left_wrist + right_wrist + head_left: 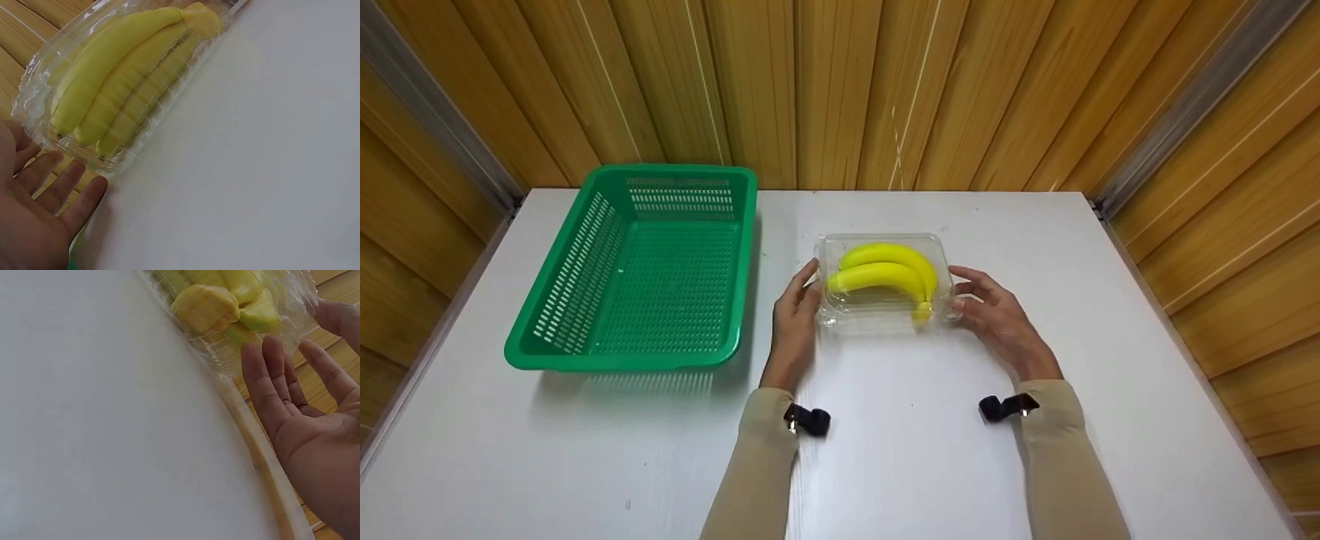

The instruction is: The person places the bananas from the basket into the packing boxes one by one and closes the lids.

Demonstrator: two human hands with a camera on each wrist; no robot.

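Observation:
A clear plastic clamshell box (885,319) with a bunch of yellow bananas (881,277) inside is at the middle of the white table (915,450). On its left side is my left hand (795,319), its fairly straight fingers right at the box's end. My right hand (997,322) is at the opposite end, with extended fingers and thumb at the plastic. In the left wrist view the bananas (118,79) show through the clear wall, tips towards the left hand (39,208). The stem end (205,309) faces the right hand (315,422) in the right wrist view.
A green perforated basket (660,364) with nothing in it stands on the table to the left of the box. Wood-patterned panels (832,90) rise behind the table and along both sides. Dark wrist cameras are strapped over both beige sleeves (761,465).

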